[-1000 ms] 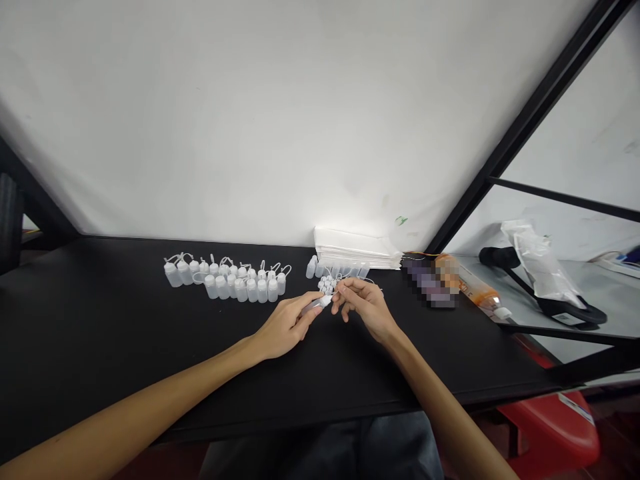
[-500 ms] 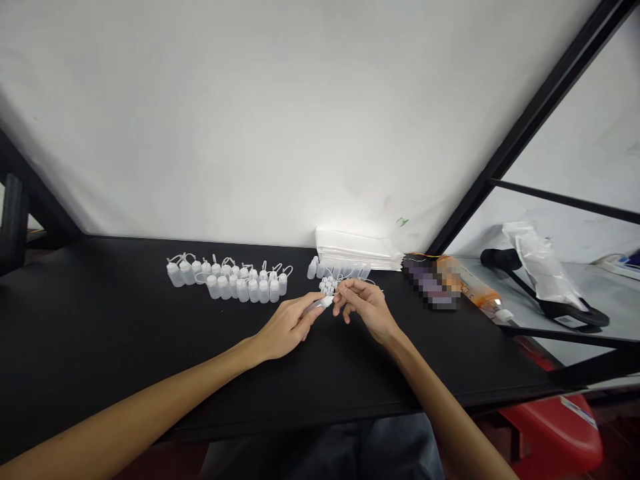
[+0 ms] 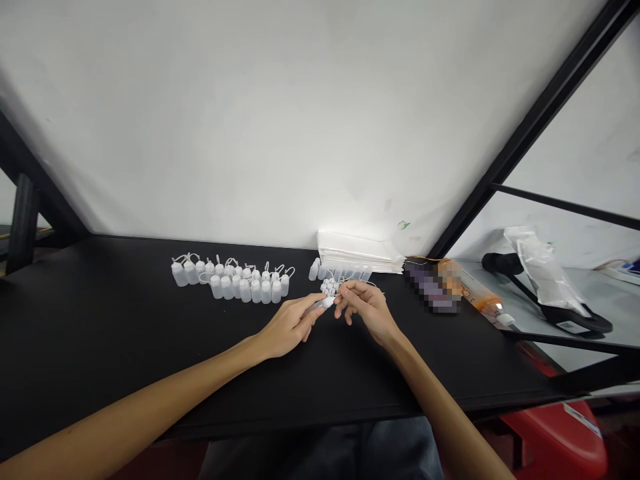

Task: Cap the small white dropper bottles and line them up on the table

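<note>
My left hand [image 3: 286, 328] holds a small translucent dropper bottle [image 3: 320, 306] tilted toward the right, over the black table [image 3: 100, 333]. My right hand [image 3: 367, 309] is right beside the bottle's tip, fingers pinched together at it; what it pinches is too small to tell. Just behind my fingers lies a little heap of white caps [image 3: 329, 287]. To the left stand several capped small bottles [image 3: 235, 280] in rows. A few uncapped bottles [image 3: 340, 272] lie near a white paper stack.
A white stack of sheets [image 3: 357, 250] sits against the wall. Right of it lie a blurred dark item [image 3: 431, 285] and an orange-labelled tube [image 3: 480, 293]. A black-framed side surface holds a plastic bag [image 3: 543, 267]. A red stool [image 3: 560, 440] is at lower right.
Both hands stay together at the small bottle; the view has shifted slightly, and the fingers show only tiny movement.
</note>
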A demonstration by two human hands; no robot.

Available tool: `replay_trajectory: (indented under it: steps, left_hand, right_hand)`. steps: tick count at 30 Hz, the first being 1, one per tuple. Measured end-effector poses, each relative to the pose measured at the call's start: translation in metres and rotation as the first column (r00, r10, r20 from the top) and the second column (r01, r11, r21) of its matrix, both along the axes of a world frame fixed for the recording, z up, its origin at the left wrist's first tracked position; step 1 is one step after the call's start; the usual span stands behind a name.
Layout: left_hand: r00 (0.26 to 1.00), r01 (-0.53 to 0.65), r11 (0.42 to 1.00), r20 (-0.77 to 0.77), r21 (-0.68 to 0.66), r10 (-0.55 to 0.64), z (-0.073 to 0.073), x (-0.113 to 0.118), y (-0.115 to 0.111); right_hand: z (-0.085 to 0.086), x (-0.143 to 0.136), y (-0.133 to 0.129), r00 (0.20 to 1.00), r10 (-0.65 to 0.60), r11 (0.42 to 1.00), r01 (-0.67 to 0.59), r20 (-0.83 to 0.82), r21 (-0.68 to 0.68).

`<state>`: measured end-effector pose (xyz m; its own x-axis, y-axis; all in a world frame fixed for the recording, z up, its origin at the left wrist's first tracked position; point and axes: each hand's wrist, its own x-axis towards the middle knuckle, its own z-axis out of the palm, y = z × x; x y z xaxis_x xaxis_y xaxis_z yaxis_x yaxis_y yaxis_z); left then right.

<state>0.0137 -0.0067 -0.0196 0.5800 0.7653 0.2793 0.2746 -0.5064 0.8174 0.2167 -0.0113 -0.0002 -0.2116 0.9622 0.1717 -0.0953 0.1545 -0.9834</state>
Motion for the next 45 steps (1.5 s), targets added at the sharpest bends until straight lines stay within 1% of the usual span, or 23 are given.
replay_trajectory:
  steps: [14, 20, 23, 27, 30, 34, 39, 45]
  left_hand:
    - [1.000, 0.012, 1.000, 0.008, -0.007, -0.011, 0.0007, 0.0010, -0.0004]
    - [1.000, 0.015, 1.000, -0.004, 0.003, -0.015, 0.0005, 0.0001, -0.0006]
    - [1.000, 0.024, 1.000, -0.003, 0.019, -0.024, 0.0010, -0.0001, -0.0010]
    - [0.999, -0.001, 0.997, -0.033, 0.073, 0.004, 0.0021, 0.0004, -0.0015]
    - [0.999, -0.012, 0.995, -0.044, 0.103, 0.017, 0.0030, 0.0009, -0.0016]
    - [0.997, 0.000, 0.994, -0.075, 0.108, 0.008, 0.0032, 0.0015, -0.0010]
    - [0.995, -0.010, 0.991, -0.093, 0.130, 0.023, 0.0011, 0.0027, 0.0002]
    - [0.994, -0.001, 0.991, -0.106, 0.137, 0.016, 0.0011, 0.0029, -0.0006]
  right_hand:
    - [-0.0011, 0.0004, 0.0006, 0.999, -0.001, 1.000, 0.000, 0.044, 0.023]
    - [-0.0019, 0.0008, 0.0010, 0.998, -0.028, 0.997, 0.024, 0.060, 0.072]
    - [-0.0020, 0.0008, 0.0008, 0.998, -0.034, 0.995, 0.028, 0.061, 0.092]
    - [-0.0020, -0.0001, 0.0004, 0.995, -0.057, 0.993, 0.048, 0.080, 0.110]
    - [-0.0020, -0.0008, 0.0003, 0.993, -0.061, 0.993, 0.050, 0.105, 0.109]
    - [-0.0039, -0.0015, 0.0011, 0.990, -0.048, 0.994, 0.035, 0.133, 0.100]
    - [-0.0079, -0.0032, 0.0019, 0.990, -0.059, 0.995, 0.049, 0.131, 0.083]
    - [-0.0073, -0.0046, 0.0007, 0.990, -0.051, 0.998, 0.045, 0.131, 0.054]
